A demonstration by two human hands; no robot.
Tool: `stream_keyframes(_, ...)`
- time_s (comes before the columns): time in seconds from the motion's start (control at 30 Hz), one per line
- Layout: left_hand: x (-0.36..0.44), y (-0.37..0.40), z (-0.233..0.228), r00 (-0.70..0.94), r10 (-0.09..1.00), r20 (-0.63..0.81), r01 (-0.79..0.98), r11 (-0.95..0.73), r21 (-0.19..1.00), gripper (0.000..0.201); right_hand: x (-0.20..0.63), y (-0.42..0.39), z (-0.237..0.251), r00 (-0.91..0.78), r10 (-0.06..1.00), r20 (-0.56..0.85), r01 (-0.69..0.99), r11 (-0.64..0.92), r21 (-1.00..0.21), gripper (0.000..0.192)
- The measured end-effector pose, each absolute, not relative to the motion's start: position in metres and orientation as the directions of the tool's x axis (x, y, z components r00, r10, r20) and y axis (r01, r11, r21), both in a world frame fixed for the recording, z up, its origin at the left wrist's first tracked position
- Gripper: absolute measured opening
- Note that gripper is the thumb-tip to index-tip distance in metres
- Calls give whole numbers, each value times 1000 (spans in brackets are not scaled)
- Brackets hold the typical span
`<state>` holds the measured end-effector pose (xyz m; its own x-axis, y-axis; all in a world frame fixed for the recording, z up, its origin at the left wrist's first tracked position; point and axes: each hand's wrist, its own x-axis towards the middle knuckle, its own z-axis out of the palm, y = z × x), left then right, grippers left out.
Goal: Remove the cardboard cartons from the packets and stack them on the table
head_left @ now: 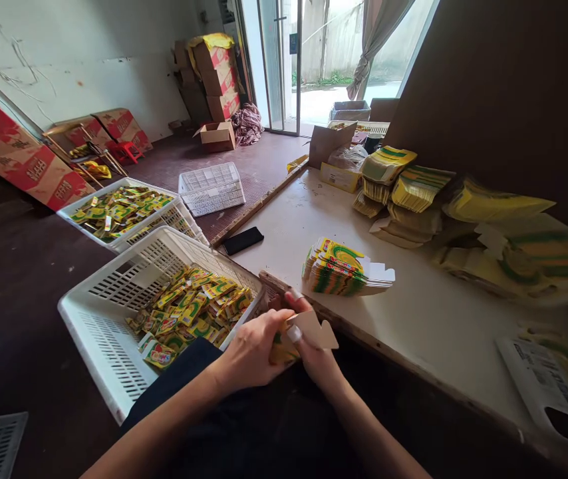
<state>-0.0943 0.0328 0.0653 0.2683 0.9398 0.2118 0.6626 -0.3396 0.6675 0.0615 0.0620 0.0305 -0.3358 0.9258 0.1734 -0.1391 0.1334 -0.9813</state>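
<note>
Over my lap, my left hand (257,349) and my right hand (316,359) are both closed around one small yellow carton (312,330), whose pale inner flaps stick out toward the right. The fingers hide most of its body. Left of my hands, a white plastic crate (82,319) holds a heap of small yellow-green packets (199,303). Just beyond my hands, on the table, lies a stack of flat yellow-green cartons (341,266) with white flaps pointing right.
The white table (308,199) has a wooden edge beside my right arm. On it are a black phone (244,240), bundles of cartons (388,166) and a white container (543,379). Another packet-filled crate (124,206) and an upturned crate (213,189) stand on the floor.
</note>
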Motion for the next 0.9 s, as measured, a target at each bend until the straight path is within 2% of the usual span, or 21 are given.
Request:
stream_keyframes(0.07,-91,30,59,325,902,284,644,-431,632,67,59,59,33,-430,901,58,-231,-48,-972,60)
stream_keyframes(0.13,-90,29,55,363,865,347,647,-502,574,70,57,57,34,-463,886,-16,-284,-166,-944,63)
stream_keyframes(0.27,-87,30,57,374,850,369,688,-522,504,54,57,57,27,-426,903,-61,-354,-228,-907,73)
stream_keyframes(0.37,-86,30,60,313,910,274,724,-415,552,48,60,58,22,-401,916,30,-286,-94,-954,72)
stream_keyframes(0.43,-86,30,59,251,947,202,719,-322,616,55,62,57,22,-439,886,152,-203,67,-977,70)
stream_keyframes(0.53,-90,29,54,188,969,159,687,-245,684,65,64,56,25,-517,780,353,-89,361,-928,62)
stream_keyframes(0.6,-92,29,52,140,976,168,692,-218,688,66,63,57,27,-542,725,424,-31,487,-873,54)
stream_keyframes(0.7,-97,32,55,90,975,205,736,-204,646,62,64,63,27,-506,716,481,-16,550,-835,45)
stream_keyframes(0.8,-103,36,64,97,974,204,778,-202,595,50,68,72,25,-462,717,522,-6,586,-810,45)
stream_keyframes(0.9,-109,37,73,100,984,150,809,-168,564,39,76,78,26,-569,677,466,70,605,-793,51)
